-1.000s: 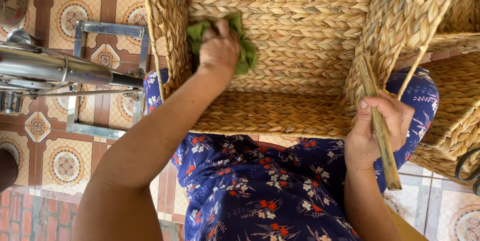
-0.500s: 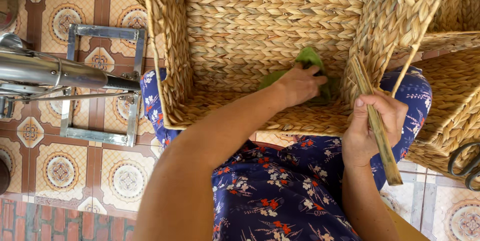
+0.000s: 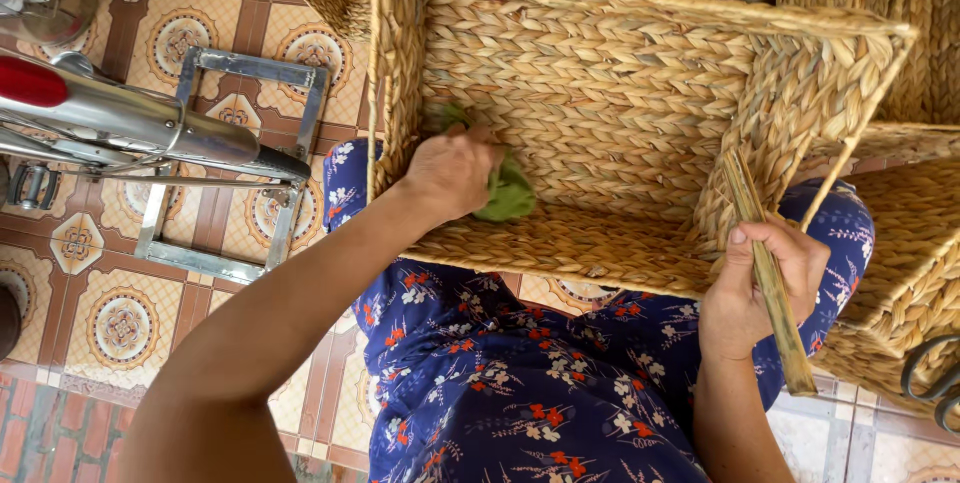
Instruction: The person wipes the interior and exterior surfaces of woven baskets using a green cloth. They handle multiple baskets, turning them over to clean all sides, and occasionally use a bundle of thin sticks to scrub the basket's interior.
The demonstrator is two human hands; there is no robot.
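Note:
A large rectangular woven straw basket (image 3: 640,18) rests tilted on my lap, its opening facing me. My left hand (image 3: 452,173) reaches inside it and presses a green cloth (image 3: 508,195) against the lower left part of the inner wall. My right hand (image 3: 762,283) grips a flat bamboo stick (image 3: 768,278) that runs along the basket's right corner, holding that side. My lap is covered by blue flowered fabric (image 3: 520,383).
More woven baskets (image 3: 900,243) stack at the right and top. A metal frame (image 3: 235,168) and a shiny metal tube (image 3: 150,123) stand on the patterned tile floor (image 3: 100,313) at the left. A dark curved metal piece (image 3: 935,383) shows at the right edge.
My left hand with the green cloth swept from the basket's upper left to the right, then back to the lower left. The right hand stayed on the bamboo stick.

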